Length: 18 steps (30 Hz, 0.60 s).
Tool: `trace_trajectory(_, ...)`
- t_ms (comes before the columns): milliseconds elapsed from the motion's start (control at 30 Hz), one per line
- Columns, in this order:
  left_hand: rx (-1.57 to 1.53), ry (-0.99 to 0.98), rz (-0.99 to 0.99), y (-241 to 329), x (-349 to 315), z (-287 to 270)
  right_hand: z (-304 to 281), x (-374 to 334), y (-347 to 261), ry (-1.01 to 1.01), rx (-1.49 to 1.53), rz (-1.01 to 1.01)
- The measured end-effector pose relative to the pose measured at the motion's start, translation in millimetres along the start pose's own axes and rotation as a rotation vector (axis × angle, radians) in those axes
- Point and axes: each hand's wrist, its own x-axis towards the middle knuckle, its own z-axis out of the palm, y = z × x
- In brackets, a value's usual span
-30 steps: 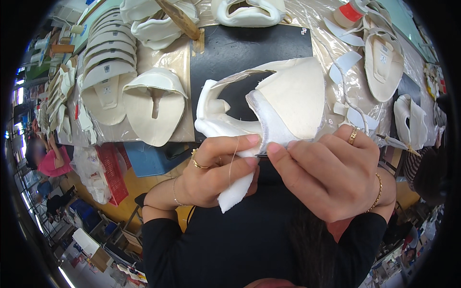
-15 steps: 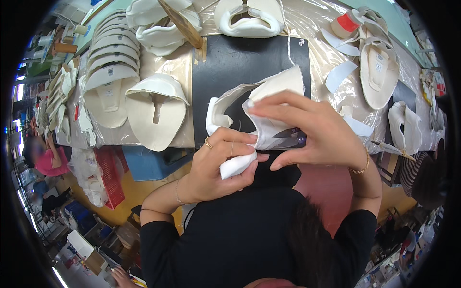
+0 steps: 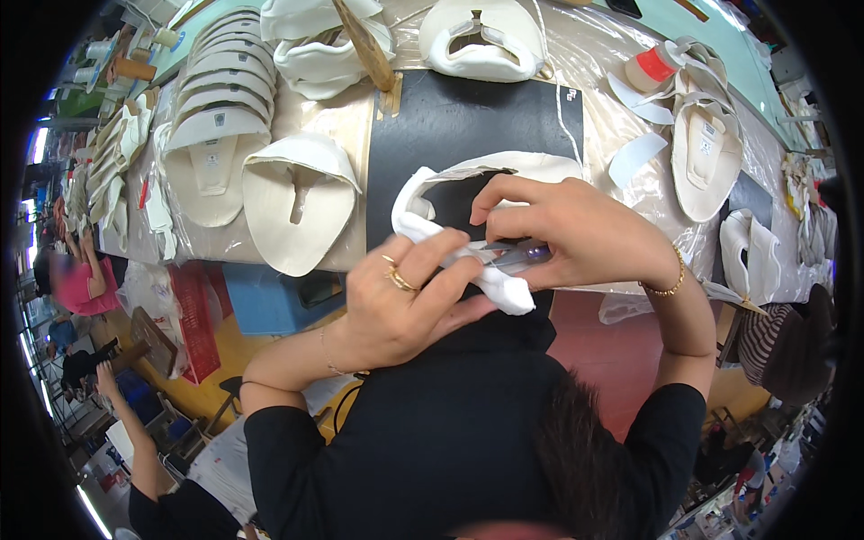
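A white padded shoe upper [image 3: 414,191] lies partly on the black mat [image 3: 468,117], its folded rim hanging past the table edge. My left hand [image 3: 391,297] is closed on that rim, fingers and thumb pinching it, with a white end [image 3: 509,293] sticking out to the right. In my right hand [image 3: 585,236] are small thread snips [image 3: 520,257] with a purple spot, tucked against the palm. Their blades point left at the rim, close to my left fingertips. The right index finger is bent above the upper. My hands partly hide the blade tips and the rim.
Beyond the mat sits another white upper [image 3: 481,45]. To the left are a wooden-handled tool [image 3: 367,45], a cream upper [image 3: 301,202] and a row of stacked ones [image 3: 211,148]. A red-banded bottle [image 3: 654,65] stands at right. Another person's arm [image 3: 135,432] shows lower left.
The upper has been turned and lies flatter, its padded end now pointing right. My left hand has shifted right. My right fingers have curled, and the snips have come to the rim.
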Motion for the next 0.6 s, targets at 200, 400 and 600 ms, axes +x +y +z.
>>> trace_trajectory(200,-0.109,-0.01,0.05,-22.4,15.4,-3.5,-0.2,6.1,9.6,-0.054,0.167,-0.011)
trace_trajectory(400,-0.238,-0.094,0.089,-21.0,21.8,13.5,-4.5,2.2,13.3,-0.03,0.233,0.013)
trace_trajectory(600,-0.409,0.049,-0.012,-20.0,22.9,17.1,-9.5,2.6,11.7,0.019,0.33,-0.012)
